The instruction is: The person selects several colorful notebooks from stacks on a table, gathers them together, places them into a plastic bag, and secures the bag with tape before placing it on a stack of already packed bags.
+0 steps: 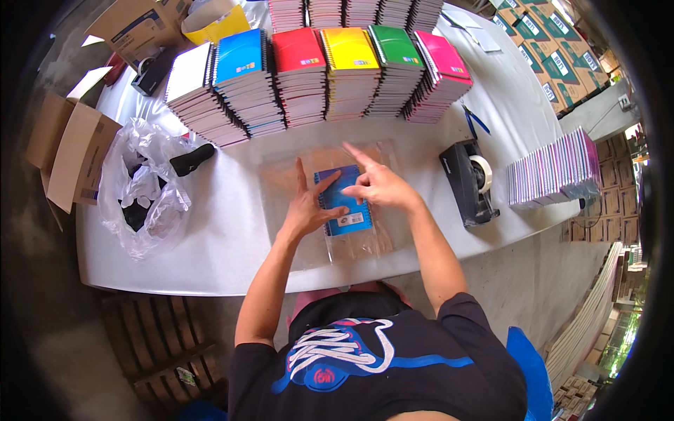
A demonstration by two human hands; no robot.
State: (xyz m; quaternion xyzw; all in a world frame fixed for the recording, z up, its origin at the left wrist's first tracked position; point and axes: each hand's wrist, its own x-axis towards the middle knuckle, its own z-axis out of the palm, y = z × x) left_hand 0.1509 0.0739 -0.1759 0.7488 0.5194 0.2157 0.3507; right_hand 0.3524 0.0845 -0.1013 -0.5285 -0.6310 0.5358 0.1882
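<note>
A blue spiral notebook lies on a clear plastic sleeve near the middle of the white counter, a little toward its near edge. The left hand rests flat on the notebook's 9 o'clock side with fingers spread. The right hand presses its 2 o'clock corner, forefinger stretched out, the other fingers curled; neither hand grips anything.

At 12 o'clock a row of notebook stacks in white, blue, red, yellow, green and pink walls off the far side. A black tape dispenser stands at 3 o'clock near the right edge, with a side-lying stack of notebooks beyond it. A crumpled plastic bag sits at 9 o'clock, a cardboard box past the left edge. Bare counter shows on both sides of the sleeve and along the near edge.
</note>
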